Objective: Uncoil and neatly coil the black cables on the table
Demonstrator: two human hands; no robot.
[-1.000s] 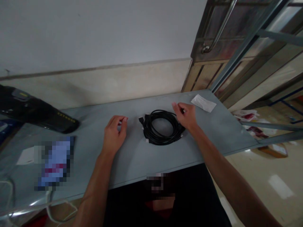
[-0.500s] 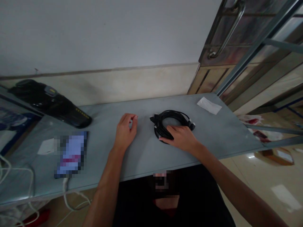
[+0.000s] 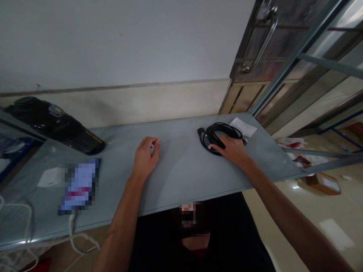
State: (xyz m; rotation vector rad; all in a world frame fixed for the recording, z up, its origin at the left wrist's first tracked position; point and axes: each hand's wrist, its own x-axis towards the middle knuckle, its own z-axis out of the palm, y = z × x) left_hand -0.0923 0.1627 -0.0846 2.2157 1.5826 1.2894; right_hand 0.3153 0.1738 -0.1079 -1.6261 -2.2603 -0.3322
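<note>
A coil of black cable [image 3: 219, 134] lies on the grey table [image 3: 181, 170] toward its far right. My right hand [image 3: 232, 150] rests on the near side of the coil, fingers flat on the strands and pressing them. My left hand [image 3: 144, 158] lies on the table near the middle, away from the coil, with its fingers loosely curled and thumb near the fingertips; nothing shows in it.
A white paper slip [image 3: 243, 126] lies just behind the coil by the right corner. A black handheld device [image 3: 53, 124] sits at the far left, a phone [image 3: 79, 185] with a white cord [image 3: 73, 230] near the front left. Metal door and frame [image 3: 283, 56] stand right.
My right hand has pushed the cable coil to the right and farther back, up against the paper slip. My left hand has stayed where it was.
</note>
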